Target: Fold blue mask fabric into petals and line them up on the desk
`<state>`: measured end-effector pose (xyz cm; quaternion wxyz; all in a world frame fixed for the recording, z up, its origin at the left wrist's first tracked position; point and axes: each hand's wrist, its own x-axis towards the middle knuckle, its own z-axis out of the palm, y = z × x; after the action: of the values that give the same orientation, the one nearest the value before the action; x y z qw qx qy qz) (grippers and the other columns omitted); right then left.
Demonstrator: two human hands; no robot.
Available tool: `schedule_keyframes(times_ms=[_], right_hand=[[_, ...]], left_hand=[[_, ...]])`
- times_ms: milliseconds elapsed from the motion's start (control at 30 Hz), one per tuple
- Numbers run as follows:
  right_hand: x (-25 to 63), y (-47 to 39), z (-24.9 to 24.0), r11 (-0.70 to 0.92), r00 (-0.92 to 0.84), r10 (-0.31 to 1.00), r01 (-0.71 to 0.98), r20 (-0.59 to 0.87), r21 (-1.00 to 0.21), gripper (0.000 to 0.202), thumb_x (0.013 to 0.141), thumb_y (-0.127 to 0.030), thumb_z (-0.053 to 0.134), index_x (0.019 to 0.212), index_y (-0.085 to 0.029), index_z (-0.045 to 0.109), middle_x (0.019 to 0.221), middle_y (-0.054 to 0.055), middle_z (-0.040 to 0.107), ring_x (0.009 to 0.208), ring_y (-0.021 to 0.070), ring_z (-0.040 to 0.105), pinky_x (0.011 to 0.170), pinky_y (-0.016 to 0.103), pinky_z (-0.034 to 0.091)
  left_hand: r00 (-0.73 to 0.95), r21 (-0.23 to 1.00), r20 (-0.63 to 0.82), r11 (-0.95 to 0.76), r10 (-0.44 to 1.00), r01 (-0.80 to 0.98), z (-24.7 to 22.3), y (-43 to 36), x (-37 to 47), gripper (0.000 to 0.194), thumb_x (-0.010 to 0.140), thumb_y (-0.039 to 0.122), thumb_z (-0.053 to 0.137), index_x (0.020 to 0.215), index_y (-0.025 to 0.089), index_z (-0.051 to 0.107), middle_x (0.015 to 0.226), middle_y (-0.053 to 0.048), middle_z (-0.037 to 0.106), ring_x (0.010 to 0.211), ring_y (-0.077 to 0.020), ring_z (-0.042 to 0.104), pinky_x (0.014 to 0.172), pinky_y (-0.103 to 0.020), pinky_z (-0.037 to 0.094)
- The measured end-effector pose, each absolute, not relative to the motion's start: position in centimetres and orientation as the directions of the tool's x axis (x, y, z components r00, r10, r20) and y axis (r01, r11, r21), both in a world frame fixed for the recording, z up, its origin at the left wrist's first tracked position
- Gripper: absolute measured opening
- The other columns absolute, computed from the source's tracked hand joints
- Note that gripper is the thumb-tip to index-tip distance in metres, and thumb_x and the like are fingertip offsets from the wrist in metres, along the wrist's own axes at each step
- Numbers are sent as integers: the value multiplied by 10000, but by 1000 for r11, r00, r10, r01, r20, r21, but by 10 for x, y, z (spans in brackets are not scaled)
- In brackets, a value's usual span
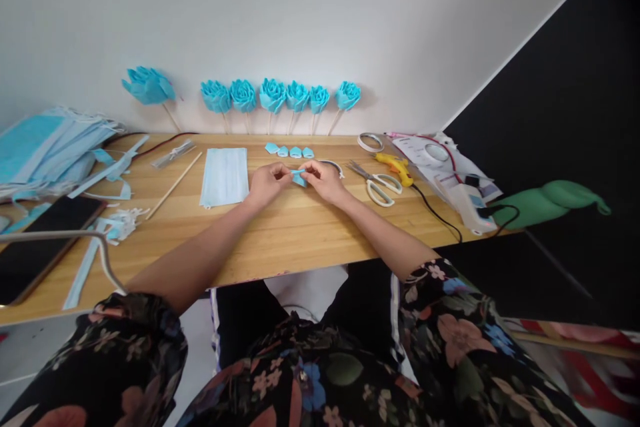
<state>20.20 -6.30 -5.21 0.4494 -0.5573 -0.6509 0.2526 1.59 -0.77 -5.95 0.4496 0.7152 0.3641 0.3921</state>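
Between my two hands is a small piece of blue mask fabric (299, 178), pinched at its upper edge. My left hand (271, 183) grips its left end with thumb and fingertips, and my right hand (323, 180) has the right end. Just beyond, several folded blue petals (295, 153) lie in a row on the wooden table. A flat light-blue face mask (225, 177) rests to the left of my left hand. Partly hidden behind my right hand is a roll of white tape (334, 165).
Scissors (376, 183), a yellow glue gun (395, 167) and another tape roll (371, 141) lie at right, near a power strip (471, 207). Several blue fabric flowers (273, 96) on sticks line the wall. A mask pile (50, 147), a stick (174, 185) and a phone (45, 247) are at left.
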Motion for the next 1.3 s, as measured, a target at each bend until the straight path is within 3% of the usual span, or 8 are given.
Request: schedule_keyframes(times_ms=[267, 533, 800, 833, 1000, 1300], right_hand=[[196, -72, -52, 273, 113, 914, 542, 391, -795, 294, 891, -433, 593, 963, -200, 757, 970, 53, 782, 838, 188, 676, 754, 303, 507], [198, -74, -53, 313, 130, 862, 625, 491, -715, 244, 909, -413, 613, 875, -229, 772, 890, 50, 775, 830, 207, 681, 769, 348, 524], [204, -76, -61, 209, 296, 843, 587, 449, -782, 269, 884, -439, 647, 970, -219, 775, 968, 60, 779, 782, 189, 665, 729, 342, 543], [205, -76, -61, 202, 312, 840, 579, 443, -790, 276, 882, -442, 647, 978, -216, 773, 968, 61, 778, 763, 184, 656, 722, 341, 542], [201, -77, -60, 244, 305, 824, 569, 477, -785, 271, 892, -435, 640, 978, -216, 774, 1003, 71, 769, 832, 198, 661, 752, 350, 548], [195, -83, -51, 266, 228, 807, 683, 545, -680, 248, 930, -418, 602, 970, -240, 771, 978, 76, 755, 882, 225, 677, 762, 369, 541]], left_hand=[[401, 901, 242, -359, 883, 246, -54, -11, 20, 113, 803, 184, 642, 691, 174, 646, 706, 10, 673, 678, -134, 565, 682, -268, 408], [442, 895, 242, -375, 864, 242, -53, -16, 22, 126, 830, 163, 639, 704, 174, 640, 731, -5, 705, 691, -146, 597, 675, -276, 415], [461, 935, 178, -295, 870, 196, -54, -16, 26, 58, 899, 228, 649, 871, 179, 665, 866, -29, 749, 781, -171, 665, 732, -293, 463], [449, 943, 173, -278, 877, 181, -53, -17, 26, 72, 897, 237, 667, 937, 178, 661, 909, -39, 755, 815, -177, 677, 761, -297, 480], [426, 942, 246, -318, 871, 106, -53, -18, 25, 498, 859, 267, 759, 1311, 162, 577, 1229, -114, 728, 1048, -210, 682, 956, -338, 498], [537, 899, 202, -372, 819, 231, -53, -15, 23, 191, 911, 299, 678, 1039, 191, 768, 851, -39, 762, 742, -180, 641, 700, -298, 429]])
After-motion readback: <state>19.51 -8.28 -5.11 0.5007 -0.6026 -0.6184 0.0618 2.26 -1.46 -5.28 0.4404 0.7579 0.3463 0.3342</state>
